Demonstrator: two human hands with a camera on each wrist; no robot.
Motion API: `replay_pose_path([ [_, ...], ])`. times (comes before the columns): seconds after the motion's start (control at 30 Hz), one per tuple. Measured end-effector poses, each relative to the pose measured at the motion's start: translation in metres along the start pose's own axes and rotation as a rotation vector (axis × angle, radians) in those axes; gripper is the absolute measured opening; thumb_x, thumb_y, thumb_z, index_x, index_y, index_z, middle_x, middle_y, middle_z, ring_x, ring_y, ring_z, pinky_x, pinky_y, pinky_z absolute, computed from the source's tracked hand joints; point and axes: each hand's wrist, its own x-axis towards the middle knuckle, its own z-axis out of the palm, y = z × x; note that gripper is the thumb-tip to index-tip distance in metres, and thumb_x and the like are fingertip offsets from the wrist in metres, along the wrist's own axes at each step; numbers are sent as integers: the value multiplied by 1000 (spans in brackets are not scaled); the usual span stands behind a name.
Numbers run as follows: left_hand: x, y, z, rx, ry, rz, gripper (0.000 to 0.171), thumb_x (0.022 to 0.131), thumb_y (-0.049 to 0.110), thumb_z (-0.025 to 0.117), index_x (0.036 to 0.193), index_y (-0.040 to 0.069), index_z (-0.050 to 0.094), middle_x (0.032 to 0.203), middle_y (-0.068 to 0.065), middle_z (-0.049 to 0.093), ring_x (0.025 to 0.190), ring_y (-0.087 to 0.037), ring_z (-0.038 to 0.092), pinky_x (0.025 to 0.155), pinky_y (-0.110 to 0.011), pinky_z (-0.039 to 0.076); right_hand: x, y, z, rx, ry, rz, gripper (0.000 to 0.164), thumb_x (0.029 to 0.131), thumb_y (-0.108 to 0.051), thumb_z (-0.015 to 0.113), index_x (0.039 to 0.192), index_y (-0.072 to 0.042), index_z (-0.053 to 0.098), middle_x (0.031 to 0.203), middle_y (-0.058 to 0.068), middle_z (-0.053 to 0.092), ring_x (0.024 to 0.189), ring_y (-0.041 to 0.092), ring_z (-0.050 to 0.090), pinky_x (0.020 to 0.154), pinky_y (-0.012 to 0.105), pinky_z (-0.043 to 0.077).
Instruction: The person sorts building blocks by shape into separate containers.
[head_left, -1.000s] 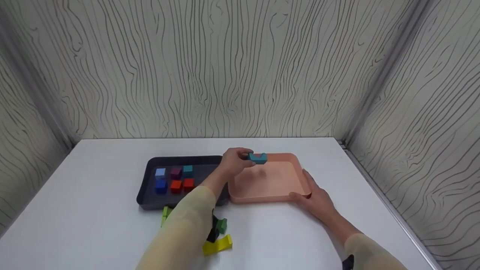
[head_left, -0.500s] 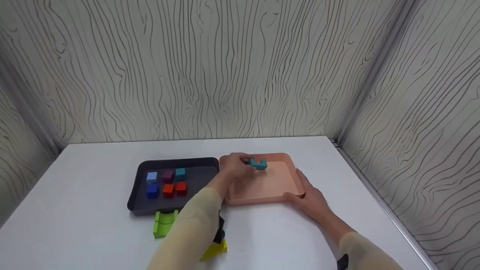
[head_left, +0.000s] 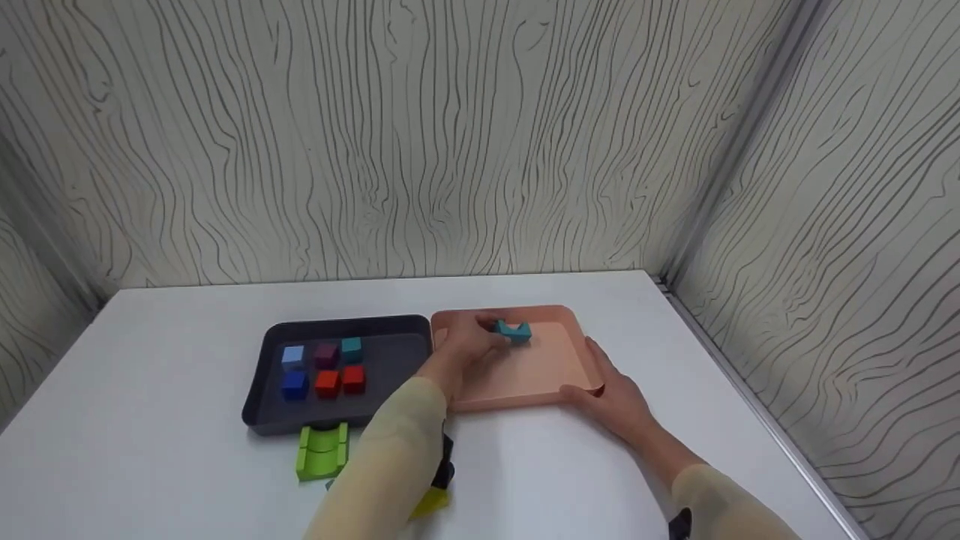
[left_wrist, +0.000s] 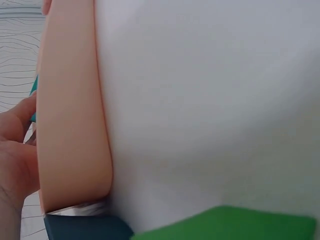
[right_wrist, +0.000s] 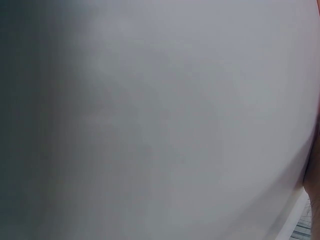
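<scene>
My left hand pinches a teal notched block between thumb and fingers, low over the left part of a pink tray. Whether the block touches the tray floor I cannot tell. The left wrist view has the left hand behind the tray's wall, with a sliver of the teal block showing. At the tray's front right corner, my right hand holds the rim, thumb along the front and fingers along the right side.
Left of the pink tray stands a dark tray with several coloured cubes. In front lie a light green grooved block and a yellow block, partly behind the left sleeve. A green block shows in the left wrist view.
My left hand has lowered the teal block toward the pink tray's floor. My right hand keeps its place at the corner. The head view has shifted slightly, baring more of the light green block.
</scene>
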Motion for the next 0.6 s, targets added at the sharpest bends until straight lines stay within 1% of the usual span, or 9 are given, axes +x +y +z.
replay_pose_path([
  [0.2, 3, -2, 5, -5, -22, -1, 46, 89, 5, 86, 132, 17, 76, 126, -1, 70, 120, -21, 60, 103, -39, 53, 2, 0, 0, -2, -8, -3, 106, 93, -65, 72, 172, -23, 17, 164, 20, 43, 141, 40, 52, 114, 63, 40],
  [0.3, 4, -2, 8, 28, -17, 8, 45, 89, 6, 86, 131, 17, 77, 126, -1, 71, 118, -20, 61, 105, -39, 53, 2, 0, 0, -4, -11, 3, 106, 92, -66, 72, 172, -24, 16, 164, 20, 43, 141, 41, 51, 114, 64, 40],
  [0.4, 4, -2, 9, 61, -6, 0, 43, 90, 7, 85, 132, 17, 77, 126, -1, 70, 118, -20, 61, 109, -42, 50, 2, 0, 0, -5, -12, 7, 106, 92, -66, 72, 172, -24, 16, 165, 20, 42, 143, 42, 50, 115, 64, 39],
  [0.5, 4, -2, 11, 78, -2, -6, 43, 92, 8, 84, 134, 16, 75, 128, -2, 70, 119, -20, 62, 111, -44, 50, 2, 0, 0, -6, -12, 9, 106, 93, -66, 72, 172, -23, 16, 165, 20, 42, 143, 42, 50, 115, 64, 39],
  [0.6, 2, 0, 11, 81, -11, -14, 48, 92, 8, 84, 138, 15, 73, 131, -2, 70, 122, -19, 62, 112, -44, 49, 2, 0, 0, -7, -11, 15, 106, 93, -66, 72, 172, -24, 16, 165, 20, 42, 142, 41, 51, 114, 64, 39],
])
